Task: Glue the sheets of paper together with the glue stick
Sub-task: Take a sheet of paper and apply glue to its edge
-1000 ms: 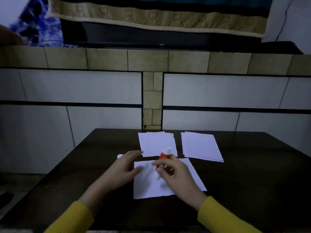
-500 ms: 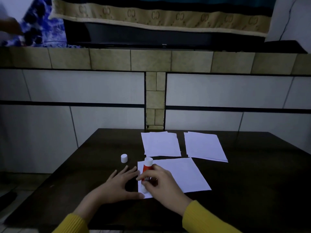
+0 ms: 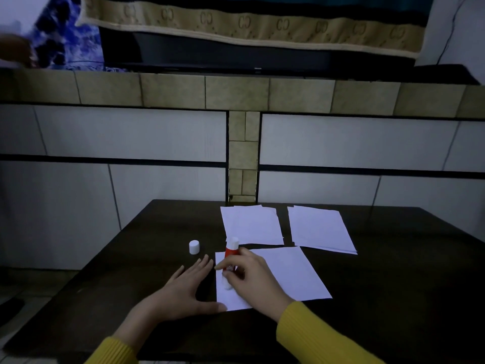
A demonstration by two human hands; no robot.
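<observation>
Now right hand (image 3: 249, 279) grips glue stick (image 3: 231, 254) on sheet (image 3: 283, 274).

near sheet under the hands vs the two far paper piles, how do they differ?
The near sheet looks like a single sheet; the left pile and right pile show several offset edges. The near sheet is being worked: the left hand rests on its left edge while the right hand holds the glue stick on it; both piles lie untouched. All are white paper, flat on the dark table.
</observation>
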